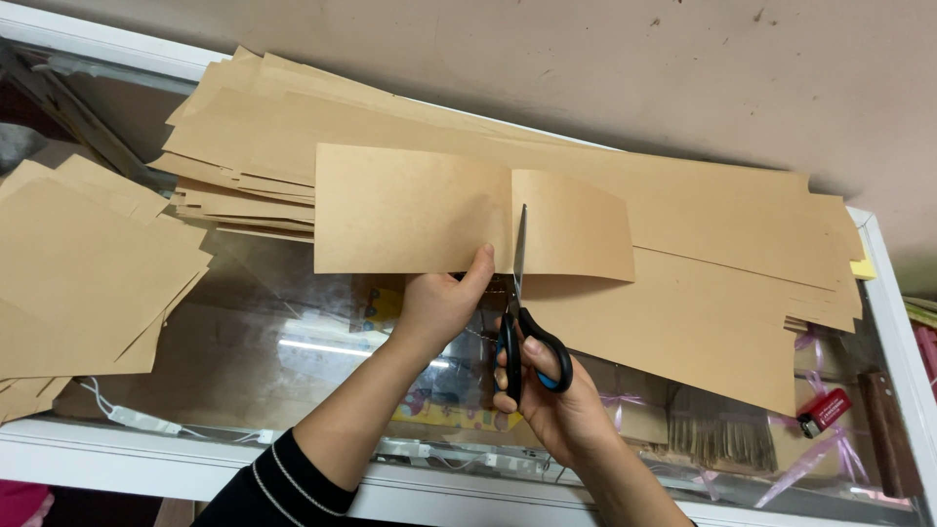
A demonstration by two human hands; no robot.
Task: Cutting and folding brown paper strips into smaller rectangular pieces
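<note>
We cut brown paper over a glass counter point(293, 332).
Our left hand point(439, 303) pinches the paper sheet point(410, 210); our right hand point(556, 410) grips the scissors point(522, 322), blade tips hidden behind it.

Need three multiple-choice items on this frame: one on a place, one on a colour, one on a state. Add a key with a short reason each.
1. Where does the cut pile of brown sheets lie?
A. left on the glass counter
B. on the floor
C. in a box

2. What colour lines the handles of the scissors?
A. red
B. blue
C. yellow

3. What state is the held brown sheet in?
A. rolled into a tube
B. crumpled into a ball
C. partly cut from its lower edge

Key: 1 A, the pile sits at the counter's left end. 2 B, blue shows inside the black loops in the right hand. 3 C, the blades stand in a slit beside the left hand.
</note>
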